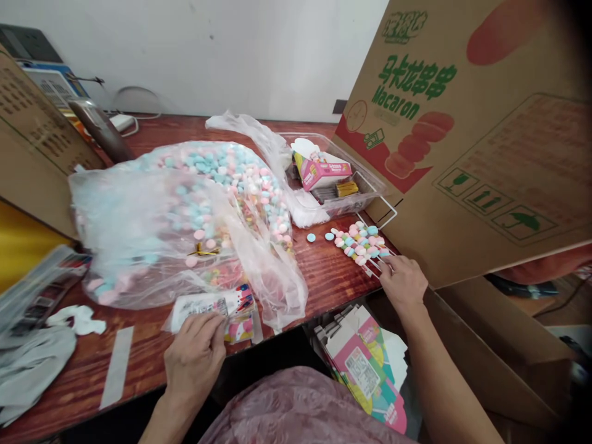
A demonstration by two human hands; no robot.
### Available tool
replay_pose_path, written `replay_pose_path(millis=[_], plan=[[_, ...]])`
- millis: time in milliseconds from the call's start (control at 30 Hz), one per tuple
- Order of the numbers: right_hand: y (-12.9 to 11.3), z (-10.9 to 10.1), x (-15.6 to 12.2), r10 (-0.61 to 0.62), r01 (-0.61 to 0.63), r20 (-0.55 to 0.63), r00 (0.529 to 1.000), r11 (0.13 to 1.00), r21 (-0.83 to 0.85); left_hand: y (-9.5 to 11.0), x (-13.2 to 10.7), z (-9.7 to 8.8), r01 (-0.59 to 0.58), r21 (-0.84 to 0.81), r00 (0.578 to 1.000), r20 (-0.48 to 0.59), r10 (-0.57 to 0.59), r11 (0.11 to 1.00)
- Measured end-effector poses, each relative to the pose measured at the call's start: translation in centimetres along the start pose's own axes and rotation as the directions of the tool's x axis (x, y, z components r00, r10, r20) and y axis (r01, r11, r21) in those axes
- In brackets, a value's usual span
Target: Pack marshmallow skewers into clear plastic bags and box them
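Note:
At the table's front edge my left hand (197, 348) has its fingers closed together on the edge of a small stack of printed plastic bags (238, 308). My right hand (403, 280) reaches to the right side, its thumb and fingers pinched at the white stick ends of candy skewers (361, 242). Pink, blue, white and green candies sit in rows on these sticks, which lie side by side on the table. Two loose blue candies (311, 237) lie left of them. Between my hands spreads a big clear bag of candies (208, 203), with a gold twist tie (203, 249) on it.
A clear plastic tray (370, 191) holds folded cartons and gold ties. A large cardboard box (444, 154) walls off the right side. Printed cartons (365, 370) are stacked below the table edge. Tape (117, 367) and grey cloth (37, 370) lie at left.

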State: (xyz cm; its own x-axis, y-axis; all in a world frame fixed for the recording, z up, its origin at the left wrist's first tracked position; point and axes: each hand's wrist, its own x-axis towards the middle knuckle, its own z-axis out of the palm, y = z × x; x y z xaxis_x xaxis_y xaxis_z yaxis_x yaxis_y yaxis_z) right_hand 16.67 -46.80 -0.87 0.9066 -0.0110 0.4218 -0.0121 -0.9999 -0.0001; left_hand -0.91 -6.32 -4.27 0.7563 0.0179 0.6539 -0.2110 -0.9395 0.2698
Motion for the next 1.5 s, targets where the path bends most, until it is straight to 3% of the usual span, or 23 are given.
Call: replay_pose_path(millis=[100, 300, 400, 567, 700, 900, 1067, 1267, 1500], plan=[[-0.8, 0.2, 0.4, -0.024, 0.028, 0.075, 0.997, 0.998, -0.051, 0.0, -0.1, -0.3, 0.007, -0.032, 1.0, -0.03, -0.008, 0.999], [-2.2, 1.7, 0.5, -0.046, 0.06, 0.152, 0.987, 0.994, -0.088, 0.6, -0.3, -0.4, -0.014, 0.207, 0.998, 0.066, 0.0, 0.978], [-2.2, 1.9, 0.4, -0.043, 0.058, 0.145, 0.988, 0.994, -0.097, 0.4, -0.3, -0.2, 0.017, 0.149, 0.998, 0.05, -0.025, 0.989], [-1.0, -0.4, 1.0, -0.056, 0.072, 0.127, 0.99, 0.99, -0.125, -0.2, 0.0, -0.1, 0.149, -0.085, 0.989, 0.018, -0.148, 0.985], [-0.1, -3.3, 3.7, -0.118, 0.149, 0.186, 0.975, 0.975, -0.166, -0.1, 0.1, -0.2, 0.183, -0.106, 0.983, 0.039, -0.179, 0.977], [-1.4, -5.8, 10.7, -0.244, 0.346, 0.401, 0.883, 0.915, -0.206, 0.0, -0.3, -0.1, 0.126, -0.061, 0.992, -0.01, -0.127, 0.99], [-3.7, -6.6, 14.8, -0.31, 0.466, 0.524, 0.793, 0.863, -0.195, -0.9, -0.4, -0.8, 0.077, -0.066, 0.996, 0.039, -0.075, 0.995], [-5.0, -7.1, 16.7, -0.362, 0.561, 0.591, 0.721, 0.805, -0.191, -2.5, -0.7, -1.5, 0.17, -0.217, 0.979, 0.145, -0.14, 0.961], [-6.0, -6.7, 17.3, -0.385, 0.614, 0.63, 0.674, 0.767, -0.188, -2.4, -1.1, -1.2, 0.186, -0.319, 0.982, 0.104, -0.161, 0.93]])
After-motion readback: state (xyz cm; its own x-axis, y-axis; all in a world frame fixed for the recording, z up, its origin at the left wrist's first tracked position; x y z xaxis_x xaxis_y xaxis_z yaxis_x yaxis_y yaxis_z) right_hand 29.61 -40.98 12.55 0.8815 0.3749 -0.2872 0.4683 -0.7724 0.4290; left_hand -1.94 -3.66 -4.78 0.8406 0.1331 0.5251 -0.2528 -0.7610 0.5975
